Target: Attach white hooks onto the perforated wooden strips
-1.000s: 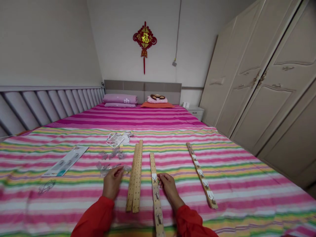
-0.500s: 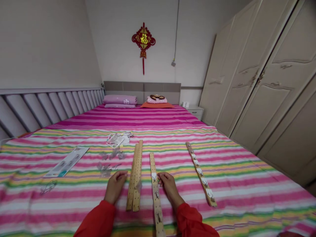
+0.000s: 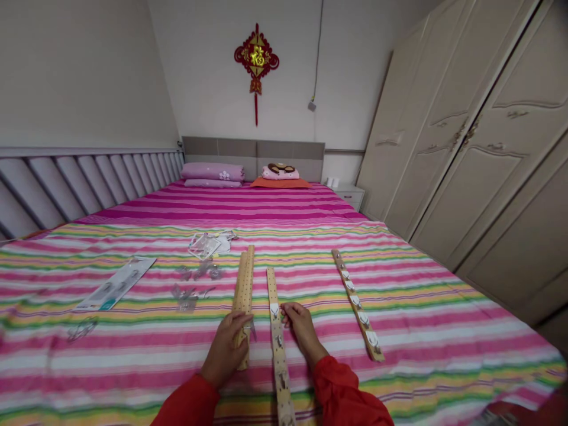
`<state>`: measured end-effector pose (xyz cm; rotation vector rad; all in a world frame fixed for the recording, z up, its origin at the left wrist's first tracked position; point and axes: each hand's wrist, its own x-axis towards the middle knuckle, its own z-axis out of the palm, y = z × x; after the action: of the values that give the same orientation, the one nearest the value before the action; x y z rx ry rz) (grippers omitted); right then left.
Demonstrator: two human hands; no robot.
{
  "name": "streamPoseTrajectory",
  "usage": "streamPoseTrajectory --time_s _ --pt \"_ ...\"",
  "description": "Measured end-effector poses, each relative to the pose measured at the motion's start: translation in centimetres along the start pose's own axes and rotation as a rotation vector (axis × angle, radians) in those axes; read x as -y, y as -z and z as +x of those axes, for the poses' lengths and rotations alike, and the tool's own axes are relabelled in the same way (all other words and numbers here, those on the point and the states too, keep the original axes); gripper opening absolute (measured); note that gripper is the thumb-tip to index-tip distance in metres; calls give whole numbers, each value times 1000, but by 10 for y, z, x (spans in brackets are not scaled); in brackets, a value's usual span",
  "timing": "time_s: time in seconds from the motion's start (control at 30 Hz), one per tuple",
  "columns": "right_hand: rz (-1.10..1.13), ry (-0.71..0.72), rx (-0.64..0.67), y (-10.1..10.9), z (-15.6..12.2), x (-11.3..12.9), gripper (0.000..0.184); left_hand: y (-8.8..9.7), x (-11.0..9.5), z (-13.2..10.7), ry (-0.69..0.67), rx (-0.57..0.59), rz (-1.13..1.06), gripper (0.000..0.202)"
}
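Observation:
My left hand point(image 3: 227, 344) reaches over a pair of perforated wooden strips point(image 3: 247, 278), thumb and fingers closed on a small clear plastic bag point(image 3: 252, 329); its contents are too small to name. My right hand point(image 3: 303, 327) is closed in a pinch beside another perforated wooden strip point(image 3: 271, 286). Whatever lies between those fingertips is too small to make out. Attached along that middle strip are a white-backed hook point(image 3: 274, 310) and metal hooks point(image 3: 279, 341), the lower ones nearer to me.
A finished-looking strip with several hooks point(image 3: 357, 302) lies to the right. Small clear bags point(image 3: 186, 299), a packaging card point(image 3: 118, 284), a loose wire piece point(image 3: 83, 328) and a pile of packets point(image 3: 210, 244) lie left on the striped bedspread point(image 3: 173, 378).
My left hand has moved right, onto the paired strips, and taken hold of the small plastic bag lying there. My right hand stays beside the middle strip. The view has tilted slightly.

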<state>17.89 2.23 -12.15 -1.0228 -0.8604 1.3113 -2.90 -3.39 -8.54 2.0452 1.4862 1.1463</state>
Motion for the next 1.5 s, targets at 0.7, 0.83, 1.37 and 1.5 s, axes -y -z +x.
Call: streamPoseTrajectory --time_s 0.7,0.83,1.37,1.5 --pt "14 -4 -5 0 0 1 29 -6 -13 21 -145 113 221 30" --pt "12 1 -2 0 -1 2 30 -4 -15 24 -99 78 174 23" --pt "50 -14 -13 0 -1 5 32 21 -48 34 752 -164 -969 27" --pt "68 -23 -18 -2 -1 10 33 23 -53 33 825 -154 -1067 21"
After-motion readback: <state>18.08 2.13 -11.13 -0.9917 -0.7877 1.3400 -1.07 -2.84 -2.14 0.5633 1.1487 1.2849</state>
